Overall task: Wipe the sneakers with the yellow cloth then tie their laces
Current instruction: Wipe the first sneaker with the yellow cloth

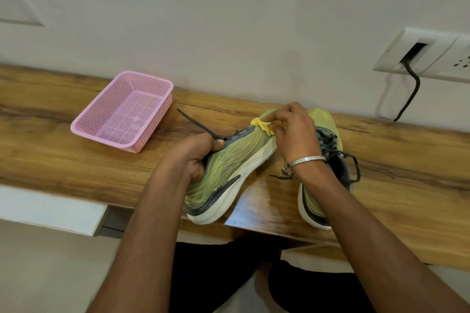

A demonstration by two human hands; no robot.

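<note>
- Two hands work on one sneaker (229,168), tilted on the desk (76,160); its long axis runs from near-left to far-right.
- Left hand (195,157) grips its collar; right hand (292,129) pinches the yellow cloth (262,126) at the toe.
- Second sneaker (328,160) lies just right, laces loose.
</note>
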